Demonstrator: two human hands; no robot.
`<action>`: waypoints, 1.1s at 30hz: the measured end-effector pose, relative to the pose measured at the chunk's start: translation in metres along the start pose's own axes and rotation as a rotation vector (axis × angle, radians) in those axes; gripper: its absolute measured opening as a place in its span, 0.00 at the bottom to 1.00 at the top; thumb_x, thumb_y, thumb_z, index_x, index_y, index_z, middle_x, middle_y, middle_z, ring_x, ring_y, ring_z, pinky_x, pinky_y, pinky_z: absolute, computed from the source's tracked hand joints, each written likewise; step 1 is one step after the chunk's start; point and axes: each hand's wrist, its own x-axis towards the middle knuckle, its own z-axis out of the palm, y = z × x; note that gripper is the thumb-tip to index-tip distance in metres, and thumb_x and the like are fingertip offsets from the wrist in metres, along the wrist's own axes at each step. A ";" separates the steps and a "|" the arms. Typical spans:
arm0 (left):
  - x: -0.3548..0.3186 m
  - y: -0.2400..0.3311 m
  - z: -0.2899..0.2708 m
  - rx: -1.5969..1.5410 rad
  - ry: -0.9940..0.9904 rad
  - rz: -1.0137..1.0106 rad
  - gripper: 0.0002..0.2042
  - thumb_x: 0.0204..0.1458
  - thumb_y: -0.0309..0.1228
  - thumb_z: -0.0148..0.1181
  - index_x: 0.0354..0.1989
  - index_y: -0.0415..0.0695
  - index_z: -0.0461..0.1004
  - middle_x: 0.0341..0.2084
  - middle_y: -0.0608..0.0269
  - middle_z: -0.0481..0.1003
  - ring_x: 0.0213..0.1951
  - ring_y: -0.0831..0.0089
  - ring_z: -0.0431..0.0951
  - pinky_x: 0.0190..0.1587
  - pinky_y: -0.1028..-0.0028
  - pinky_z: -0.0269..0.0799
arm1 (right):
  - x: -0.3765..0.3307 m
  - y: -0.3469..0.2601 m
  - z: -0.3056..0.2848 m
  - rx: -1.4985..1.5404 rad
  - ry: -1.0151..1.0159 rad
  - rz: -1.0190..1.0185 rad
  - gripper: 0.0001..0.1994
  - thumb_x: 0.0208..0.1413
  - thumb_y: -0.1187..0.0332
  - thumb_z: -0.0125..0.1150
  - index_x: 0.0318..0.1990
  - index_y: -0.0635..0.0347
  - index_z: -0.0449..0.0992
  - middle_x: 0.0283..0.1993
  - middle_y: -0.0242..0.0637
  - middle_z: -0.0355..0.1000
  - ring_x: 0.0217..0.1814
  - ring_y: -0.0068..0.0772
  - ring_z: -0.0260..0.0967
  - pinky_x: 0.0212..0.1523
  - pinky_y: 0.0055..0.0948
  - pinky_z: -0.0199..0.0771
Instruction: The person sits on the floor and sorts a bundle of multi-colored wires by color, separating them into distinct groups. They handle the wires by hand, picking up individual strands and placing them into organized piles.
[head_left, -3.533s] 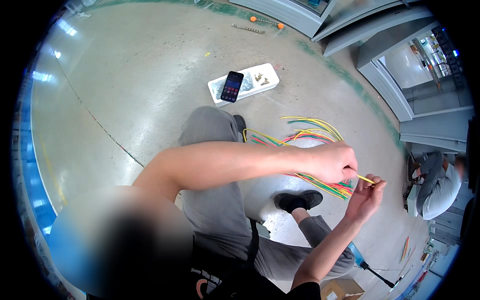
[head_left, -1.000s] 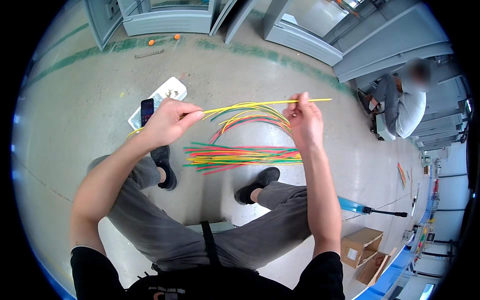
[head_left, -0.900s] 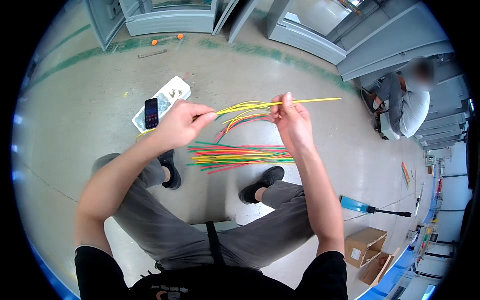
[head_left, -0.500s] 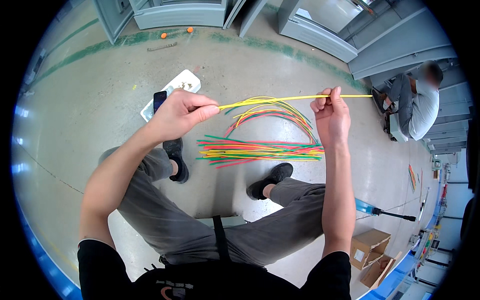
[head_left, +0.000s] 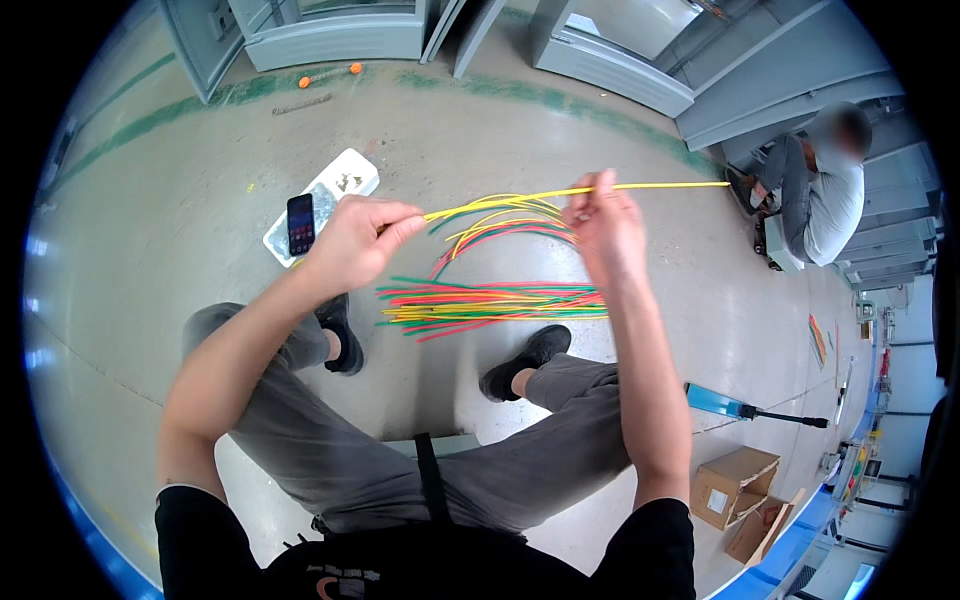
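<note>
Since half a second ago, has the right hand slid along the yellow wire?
Cannot tell. The right hand pinches the yellow wire above the wire bundle on the floor much as before; the head camera itself moved, blurring any small slide.

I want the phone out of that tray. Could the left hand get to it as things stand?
Probably yes, once freed. The left hand is pinching the yellow wire, close beside the phone lying on the white tray; nothing lies between them.
</note>
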 end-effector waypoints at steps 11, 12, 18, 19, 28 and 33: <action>-0.013 0.009 -0.018 -0.228 -0.117 -0.232 0.11 0.56 0.31 0.58 0.38 0.34 0.77 0.18 0.70 0.70 0.23 0.84 0.62 0.25 0.79 0.60 | 0.005 -0.023 -0.023 0.079 0.109 -0.104 0.18 0.64 0.57 0.46 0.30 0.63 0.69 0.26 0.31 0.62 0.26 0.21 0.55 0.28 0.24 0.59; -0.015 0.011 -0.016 -0.229 -0.115 -0.248 0.11 0.56 0.31 0.58 0.37 0.34 0.77 0.18 0.72 0.69 0.23 0.85 0.61 0.25 0.79 0.59 | 0.004 -0.023 -0.022 0.050 0.128 -0.128 0.18 0.64 0.57 0.46 0.29 0.63 0.69 0.26 0.32 0.62 0.26 0.21 0.55 0.28 0.24 0.58; -0.013 0.004 -0.015 0.003 -0.129 -0.100 0.09 0.57 0.28 0.55 0.33 0.34 0.76 0.16 0.73 0.66 0.20 0.85 0.59 0.22 0.78 0.56 | 0.000 -0.026 -0.018 -0.117 0.119 -0.202 0.18 0.64 0.57 0.47 0.30 0.64 0.69 0.26 0.32 0.63 0.26 0.21 0.55 0.27 0.23 0.58; -0.012 0.003 -0.013 0.003 -0.131 -0.124 0.09 0.57 0.28 0.55 0.34 0.34 0.76 0.17 0.73 0.67 0.21 0.85 0.60 0.22 0.78 0.56 | 0.001 -0.026 -0.019 -0.112 0.119 -0.204 0.18 0.64 0.57 0.47 0.30 0.64 0.69 0.26 0.32 0.63 0.26 0.21 0.56 0.27 0.23 0.59; -0.014 0.013 -0.003 -0.307 -0.120 -0.193 0.10 0.56 0.30 0.57 0.37 0.34 0.76 0.19 0.73 0.68 0.24 0.86 0.63 0.26 0.81 0.59 | -0.014 0.001 0.023 0.052 -0.032 0.024 0.16 0.64 0.58 0.46 0.31 0.62 0.69 0.24 0.31 0.61 0.26 0.23 0.54 0.29 0.24 0.57; -0.016 0.023 -0.008 -0.283 -0.151 -0.148 0.10 0.56 0.30 0.58 0.36 0.34 0.77 0.19 0.72 0.69 0.23 0.86 0.63 0.25 0.80 0.59 | -0.010 0.004 0.014 0.144 -0.072 0.113 0.16 0.64 0.58 0.46 0.31 0.62 0.69 0.23 0.31 0.61 0.25 0.23 0.53 0.29 0.24 0.57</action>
